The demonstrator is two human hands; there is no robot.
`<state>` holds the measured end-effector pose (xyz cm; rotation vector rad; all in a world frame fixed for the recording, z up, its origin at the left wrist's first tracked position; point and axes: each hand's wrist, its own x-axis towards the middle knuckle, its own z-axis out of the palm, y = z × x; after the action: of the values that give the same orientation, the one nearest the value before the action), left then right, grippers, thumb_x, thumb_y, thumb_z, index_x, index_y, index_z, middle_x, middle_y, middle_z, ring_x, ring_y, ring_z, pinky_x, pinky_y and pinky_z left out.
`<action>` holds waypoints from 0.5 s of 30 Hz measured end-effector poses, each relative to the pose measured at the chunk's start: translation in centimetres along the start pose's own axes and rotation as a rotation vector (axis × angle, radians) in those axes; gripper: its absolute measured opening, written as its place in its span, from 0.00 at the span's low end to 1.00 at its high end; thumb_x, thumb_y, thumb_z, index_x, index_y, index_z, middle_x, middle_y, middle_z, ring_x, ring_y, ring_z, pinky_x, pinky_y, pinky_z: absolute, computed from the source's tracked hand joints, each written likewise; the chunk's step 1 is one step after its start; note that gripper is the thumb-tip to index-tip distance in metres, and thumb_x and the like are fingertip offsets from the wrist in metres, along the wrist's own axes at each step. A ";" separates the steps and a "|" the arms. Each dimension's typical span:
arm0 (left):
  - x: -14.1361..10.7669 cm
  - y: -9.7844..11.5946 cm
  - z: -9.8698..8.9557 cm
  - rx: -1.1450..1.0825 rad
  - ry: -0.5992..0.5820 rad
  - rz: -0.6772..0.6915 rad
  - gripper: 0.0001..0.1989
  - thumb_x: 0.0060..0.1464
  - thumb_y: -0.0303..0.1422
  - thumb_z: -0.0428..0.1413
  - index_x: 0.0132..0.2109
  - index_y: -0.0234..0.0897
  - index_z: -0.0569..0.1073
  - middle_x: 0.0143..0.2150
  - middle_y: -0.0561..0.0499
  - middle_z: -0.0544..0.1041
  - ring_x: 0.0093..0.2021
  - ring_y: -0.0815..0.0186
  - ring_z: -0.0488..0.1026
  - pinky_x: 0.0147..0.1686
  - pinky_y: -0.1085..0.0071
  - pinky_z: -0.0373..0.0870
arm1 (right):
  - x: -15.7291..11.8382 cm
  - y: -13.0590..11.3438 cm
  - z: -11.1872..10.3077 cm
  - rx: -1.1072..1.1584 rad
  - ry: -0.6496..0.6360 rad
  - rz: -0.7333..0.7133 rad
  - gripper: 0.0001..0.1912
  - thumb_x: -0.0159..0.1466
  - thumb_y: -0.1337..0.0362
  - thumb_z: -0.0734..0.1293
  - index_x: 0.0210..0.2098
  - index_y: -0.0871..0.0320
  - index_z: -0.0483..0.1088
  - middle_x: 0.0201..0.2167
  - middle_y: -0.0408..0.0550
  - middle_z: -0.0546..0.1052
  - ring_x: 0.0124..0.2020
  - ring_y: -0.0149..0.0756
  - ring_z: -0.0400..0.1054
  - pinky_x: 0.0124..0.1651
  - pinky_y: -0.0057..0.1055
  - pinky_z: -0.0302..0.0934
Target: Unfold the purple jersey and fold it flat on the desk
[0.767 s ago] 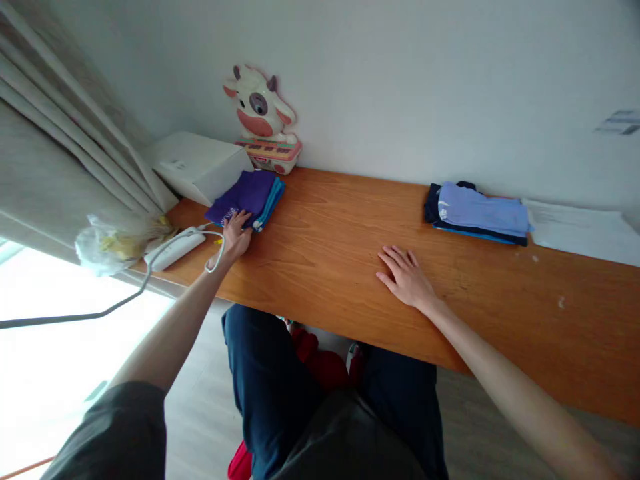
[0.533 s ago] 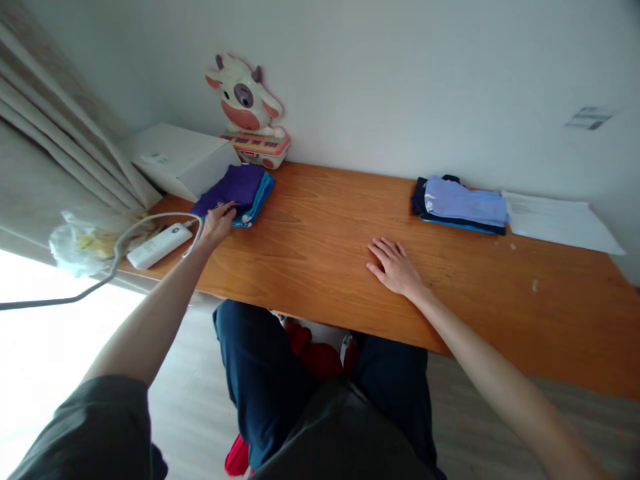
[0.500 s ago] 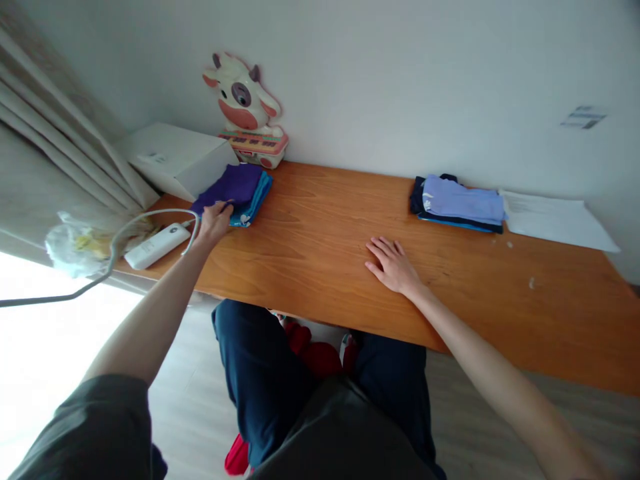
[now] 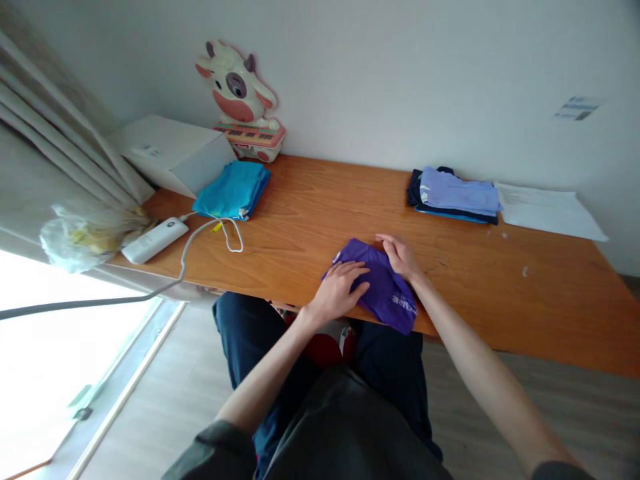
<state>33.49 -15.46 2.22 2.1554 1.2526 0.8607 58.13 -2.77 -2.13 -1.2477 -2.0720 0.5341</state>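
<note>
A folded purple garment [image 4: 383,283] with white lettering lies at the table's front edge, one corner reaching over it. My left hand [image 4: 343,287] rests on its left part, palm down with the fingers stretched out. At its upper right edge is my right hand [image 4: 399,257], turned on its side with fingers extended; whether it touches the cloth underneath I cannot tell. Back left, a pile of folded blue garments [image 4: 233,189] sits in front of a white box. Against the wall at right is a stack of folded clothes [image 4: 457,197], lavender on top of dark and blue ones.
On the wooden table [image 4: 300,220] stand a white box [image 4: 175,153] and a cow-shaped toy keyboard [image 4: 245,107]. A white power bank [image 4: 156,240] with a cable [image 4: 185,263] and a plastic bag [image 4: 80,240] lie at left. White paper [image 4: 547,210] lies at right.
My left hand has brought the purple garment from the left pile to the table's front middle, baring the blue one beneath. My right hand has turned onto its side by the cloth.
</note>
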 end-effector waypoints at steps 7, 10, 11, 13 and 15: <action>-4.1 2.8 4.9 -0.080 0.142 -0.158 0.21 0.71 0.30 0.58 0.66 0.51 0.79 0.77 0.47 0.72 0.81 0.50 0.61 0.82 0.38 0.53 | -0.6 -1.3 -0.9 -0.111 -0.150 -0.163 0.22 0.72 0.44 0.71 0.56 0.51 0.83 0.58 0.54 0.83 0.68 0.57 0.71 0.76 0.60 0.59; -5.4 3.3 4.7 -0.163 0.188 -0.183 0.19 0.72 0.30 0.56 0.64 0.51 0.80 0.72 0.48 0.78 0.78 0.52 0.67 0.81 0.40 0.55 | -2.7 -3.8 -1.8 -0.199 -0.170 -0.180 0.21 0.73 0.48 0.71 0.61 0.49 0.81 0.63 0.53 0.81 0.70 0.57 0.69 0.79 0.60 0.55; -6.0 3.4 4.7 -0.209 0.215 -0.195 0.17 0.73 0.30 0.55 0.62 0.51 0.81 0.69 0.49 0.81 0.75 0.52 0.71 0.80 0.41 0.57 | -3.5 -4.7 -2.1 -0.221 -0.168 -0.169 0.21 0.74 0.50 0.70 0.62 0.49 0.79 0.63 0.53 0.81 0.69 0.56 0.70 0.78 0.60 0.56; -7.4 3.7 5.1 -0.322 0.278 -0.232 0.15 0.73 0.30 0.55 0.54 0.52 0.84 0.59 0.49 0.86 0.64 0.52 0.80 0.74 0.42 0.66 | -4.9 -6.0 -2.3 -0.235 -0.164 -0.118 0.22 0.75 0.52 0.70 0.66 0.49 0.76 0.60 0.54 0.82 0.64 0.55 0.75 0.72 0.56 0.65; -9.1 4.1 5.9 -0.440 0.307 -0.267 0.14 0.72 0.31 0.55 0.47 0.52 0.85 0.50 0.48 0.87 0.54 0.51 0.83 0.64 0.44 0.74 | -5.8 -6.7 -2.3 -0.233 -0.176 -0.039 0.24 0.75 0.53 0.70 0.68 0.50 0.72 0.54 0.54 0.83 0.55 0.54 0.79 0.60 0.52 0.73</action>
<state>36.66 -26.00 -1.44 1.5151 1.3081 1.2469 57.53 -10.98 1.92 -1.3285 -2.3561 0.4054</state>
